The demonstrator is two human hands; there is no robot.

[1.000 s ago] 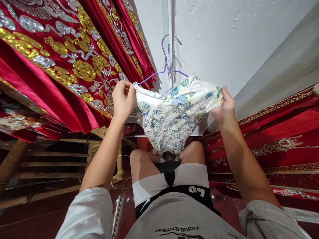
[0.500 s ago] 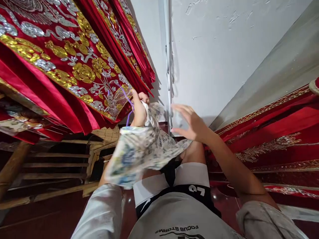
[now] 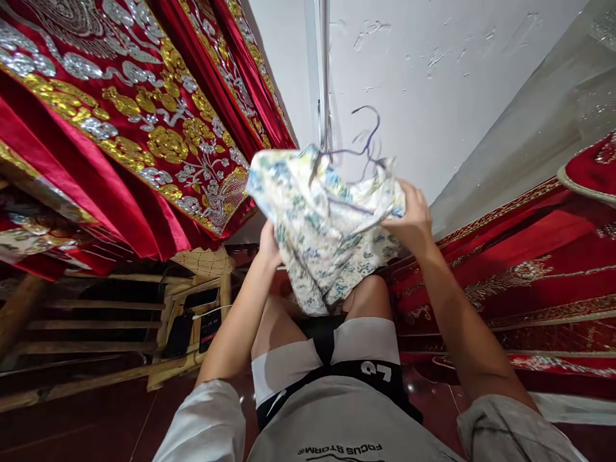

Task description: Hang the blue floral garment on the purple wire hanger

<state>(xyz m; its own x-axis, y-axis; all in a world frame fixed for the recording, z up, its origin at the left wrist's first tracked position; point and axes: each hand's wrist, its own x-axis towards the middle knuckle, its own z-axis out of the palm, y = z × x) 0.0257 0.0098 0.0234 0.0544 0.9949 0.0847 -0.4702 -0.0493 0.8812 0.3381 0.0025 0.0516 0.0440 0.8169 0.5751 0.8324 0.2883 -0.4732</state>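
Note:
A white floral shirt [image 3: 332,231] with blue, green and yellow print hangs spread between my two hands, above my knees. The purple hanger [image 3: 369,138] runs inside its neckline, and its hook sticks up in front of the white wall. At the shirt's right shoulder, my right hand [image 3: 410,217] grips the cloth, thumb on the near side and fingers behind. My left hand [image 3: 270,245] is at the left side of the shirt; its fingers are mostly hidden behind the fabric.
Red garments [image 3: 173,128] with gold and silver sequins hang at the upper left. More red embroidered clothing [image 3: 529,276] hangs on the right beside a translucent cover [image 3: 520,122]. A bamboo chair [image 3: 96,327] stands at lower left, with a phone [image 3: 210,326] on it. A metal pole [image 3: 321,70] runs along the white wall.
The shirt has gone from bunched around my left forearm to spread out, with the hanger now inside it. My right hand has closed on its right shoulder; my left hand has moved down to its side.

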